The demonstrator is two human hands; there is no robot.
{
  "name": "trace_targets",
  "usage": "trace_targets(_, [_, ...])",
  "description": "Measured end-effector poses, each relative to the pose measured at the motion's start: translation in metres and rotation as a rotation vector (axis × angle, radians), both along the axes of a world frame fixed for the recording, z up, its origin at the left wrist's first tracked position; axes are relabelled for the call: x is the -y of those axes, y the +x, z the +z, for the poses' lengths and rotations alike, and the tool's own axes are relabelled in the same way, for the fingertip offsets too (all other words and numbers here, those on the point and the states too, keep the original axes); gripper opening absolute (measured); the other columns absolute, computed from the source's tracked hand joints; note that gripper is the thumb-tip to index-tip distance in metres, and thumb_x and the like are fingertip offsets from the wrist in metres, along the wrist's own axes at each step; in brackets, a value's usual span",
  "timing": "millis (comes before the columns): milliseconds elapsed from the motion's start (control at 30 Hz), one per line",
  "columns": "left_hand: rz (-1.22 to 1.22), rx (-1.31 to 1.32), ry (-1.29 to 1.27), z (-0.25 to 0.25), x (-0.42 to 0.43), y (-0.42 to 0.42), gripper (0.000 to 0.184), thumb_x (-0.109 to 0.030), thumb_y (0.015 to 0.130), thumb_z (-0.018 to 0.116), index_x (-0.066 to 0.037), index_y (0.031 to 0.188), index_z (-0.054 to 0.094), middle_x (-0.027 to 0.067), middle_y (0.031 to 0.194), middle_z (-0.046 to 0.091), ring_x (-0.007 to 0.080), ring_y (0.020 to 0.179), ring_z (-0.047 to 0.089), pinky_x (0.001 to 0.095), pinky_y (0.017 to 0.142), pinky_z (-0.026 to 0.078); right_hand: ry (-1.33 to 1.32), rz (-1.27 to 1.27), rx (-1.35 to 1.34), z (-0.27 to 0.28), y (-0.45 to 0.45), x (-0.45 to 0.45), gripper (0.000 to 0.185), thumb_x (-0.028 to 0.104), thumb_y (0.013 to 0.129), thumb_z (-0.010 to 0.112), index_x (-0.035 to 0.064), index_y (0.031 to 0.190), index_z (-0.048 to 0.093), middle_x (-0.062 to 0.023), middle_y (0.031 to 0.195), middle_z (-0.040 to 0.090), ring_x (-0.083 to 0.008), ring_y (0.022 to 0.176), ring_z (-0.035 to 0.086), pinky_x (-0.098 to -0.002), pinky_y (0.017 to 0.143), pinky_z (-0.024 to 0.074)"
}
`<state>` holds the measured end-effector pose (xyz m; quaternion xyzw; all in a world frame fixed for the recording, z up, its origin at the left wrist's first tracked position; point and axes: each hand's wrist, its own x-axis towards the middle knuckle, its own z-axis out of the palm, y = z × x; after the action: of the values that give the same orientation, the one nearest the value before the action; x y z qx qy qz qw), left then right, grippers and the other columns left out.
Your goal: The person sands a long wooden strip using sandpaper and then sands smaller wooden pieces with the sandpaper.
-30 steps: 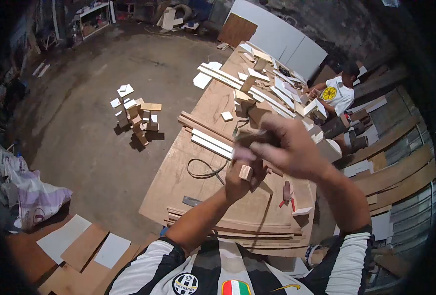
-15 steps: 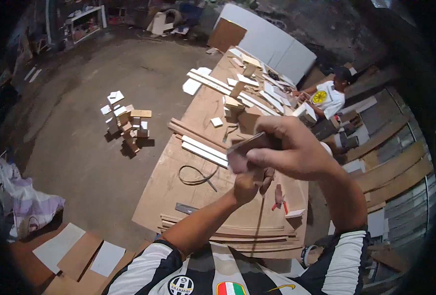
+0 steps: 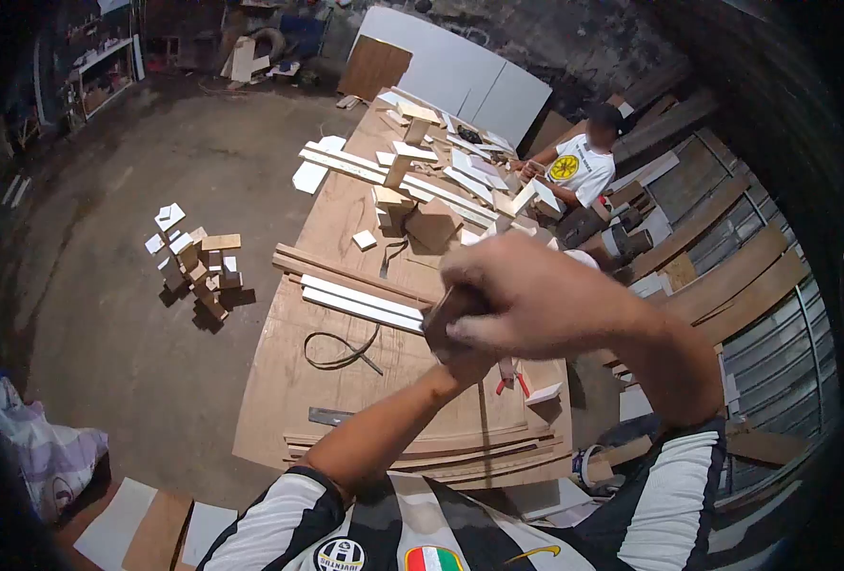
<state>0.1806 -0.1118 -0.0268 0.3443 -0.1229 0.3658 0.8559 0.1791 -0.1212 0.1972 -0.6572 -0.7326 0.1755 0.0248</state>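
Observation:
My right hand (image 3: pixel 517 290) is closed on a small flat brown piece (image 3: pixel 446 319), possibly wood, held up above the workbench; motion blurs its edges. Just beneath it is my left hand (image 3: pixel 465 366), largely covered by the right hand and the piece. The left fingers are hidden, so what they hold does not show. Under and beside the hands lie red-handled pliers (image 3: pixel 512 379), a looped dark strap (image 3: pixel 341 360) and white strips (image 3: pixel 360 303).
The wooden workbench (image 3: pixel 269 400) carries stacked thin boards (image 3: pixel 441 457), a grey metal strip (image 3: pixel 328 416) and many offcuts toward its far end. Another person (image 3: pixel 579 167) works at the right side. Stacked wood blocks (image 3: pixel 198 262) stand on the floor at left.
The view has turned, so the bench and floor items sit farther left. My right hand has tilted over the flat piece, and now covers more of my left hand.

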Motion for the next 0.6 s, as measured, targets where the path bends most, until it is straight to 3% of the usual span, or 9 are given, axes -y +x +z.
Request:
trace_targets(100, [0.357, -0.112, 0.076, 0.013, 0.003, -0.003, 0.017, -0.012, 0.090, 0.053, -0.005, 0.106, 0.057, 0.0081, 0.095, 0.058, 0.0135, 0.070, 0.057, 0.0238, 0.054, 0.047, -0.070, -0.064, 0.059, 0.002, 0.012, -0.005, 0.023, 0.012, 0.073, 0.069, -0.0046, 0.075, 0.053, -0.0187, 0.064, 0.054, -0.0252, 0.057, 0.053, -0.0366, 0.057, 0.0443])
trace_targets(133, [0.066, 0.185, -0.114, 0.003, 0.002, 0.003, 0.020, -0.015, 0.091, 0.054, -0.003, 0.107, 0.057, 0.0090, 0.098, 0.058, 0.0145, 0.076, 0.057, 0.0264, 0.060, 0.048, 0.019, -0.020, 0.074, 0.006, 0.015, -0.003, 0.021, 0.009, 0.073, 0.069, -0.0051, 0.074, 0.053, -0.0174, 0.062, 0.052, -0.0213, 0.056, 0.051, -0.0350, 0.057, 0.0433])
trace_targets(233, [0.660, -0.166, 0.207, -0.015, 0.010, 0.013, 0.047, -0.044, 0.099, 0.044, 0.001, 0.110, 0.056, 0.0081, 0.101, 0.059, 0.0155, 0.086, 0.056, 0.0315, 0.076, 0.046, 0.101, -0.142, 0.144, 0.029, 0.008, -0.002, 0.018, 0.009, 0.072, 0.067, -0.0049, 0.082, 0.063, -0.0190, 0.069, 0.062, -0.0276, 0.061, 0.062, -0.0377, 0.060, 0.0479])
trace_targets(300, [0.247, 0.038, 0.102, -0.002, 0.009, 0.003, 0.062, -0.054, 0.102, 0.027, 0.002, 0.109, 0.054, 0.0077, 0.097, 0.058, 0.0174, 0.083, 0.055, 0.0314, 0.074, 0.046, 0.116, -0.140, 0.035, 0.029, 0.008, -0.002, 0.017, 0.009, 0.073, 0.067, -0.0046, 0.080, 0.059, -0.0165, 0.066, 0.060, -0.0243, 0.057, 0.057, -0.0359, 0.057, 0.0457])
trace_targets(367, [0.371, 0.142, 0.022, 0.002, 0.010, 0.006, 0.059, -0.048, 0.104, 0.025, 0.002, 0.104, 0.056, 0.0108, 0.092, 0.059, 0.0213, 0.082, 0.057, 0.0326, 0.072, 0.047, 0.270, -0.135, -0.075, 0.019, 0.020, -0.002, 0.016, 0.009, 0.075, 0.068, -0.0039, 0.078, 0.058, -0.0164, 0.065, 0.058, -0.0220, 0.057, 0.056, -0.0361, 0.056, 0.0454])
trace_targets(433, [0.573, 0.027, 0.335, 0.000, 0.000, 0.004, 0.052, -0.041, 0.105, 0.028, 0.002, 0.102, 0.058, 0.0129, 0.090, 0.061, 0.0227, 0.079, 0.058, 0.0351, 0.067, 0.047, 0.256, -0.109, -0.096, 0.023, 0.012, 0.000, 0.019, 0.011, 0.076, 0.070, -0.0015, 0.080, 0.056, -0.0164, 0.064, 0.057, -0.0272, 0.058, 0.059, -0.0383, 0.056, 0.0456])
trace_targets(500, [0.876, -0.002, 0.526, -0.010, -0.006, 0.010, 0.048, -0.037, 0.105, 0.028, -0.001, 0.100, 0.059, 0.0086, 0.074, 0.057, 0.0219, 0.066, 0.057, 0.0355, 0.059, 0.045, 0.255, 0.172, 0.039, 0.015, 0.011, 0.007, 0.025, 0.015, 0.077, 0.072, 0.0014, 0.083, 0.053, -0.0168, 0.066, 0.058, -0.0350, 0.061, 0.061, -0.0414, 0.057, 0.0465])
trace_targets(533, [0.824, 0.032, 0.456, -0.015, -0.007, 0.017, 0.049, -0.038, 0.105, 0.027, -0.002, 0.097, 0.059, 0.0075, 0.072, 0.056, 0.0211, 0.063, 0.055, 0.0335, 0.057, 0.044, 0.304, 0.190, 0.090, 0.004, 0.011, 0.011, 0.026, 0.011, 0.079, 0.075, 0.0045, 0.078, 0.049, -0.0113, 0.059, 0.049, -0.0265, 0.052, 0.055, -0.0346, 0.050, 0.0421])
trace_targets(600, [0.781, 0.071, 0.389, -0.014, -0.011, 0.018, 0.050, -0.038, 0.105, 0.026, -0.002, 0.093, 0.059, 0.0064, 0.070, 0.054, 0.0204, 0.060, 0.053, 0.0315, 0.055, 0.042, 0.356, 0.261, 0.227, -0.006, 0.017, 0.017, 0.025, 0.013, 0.079, 0.075, 0.0059, 0.079, 0.051, -0.0126, 0.059, 0.053, -0.0329, 0.055, 0.059, -0.0381, 0.050, 0.0448])
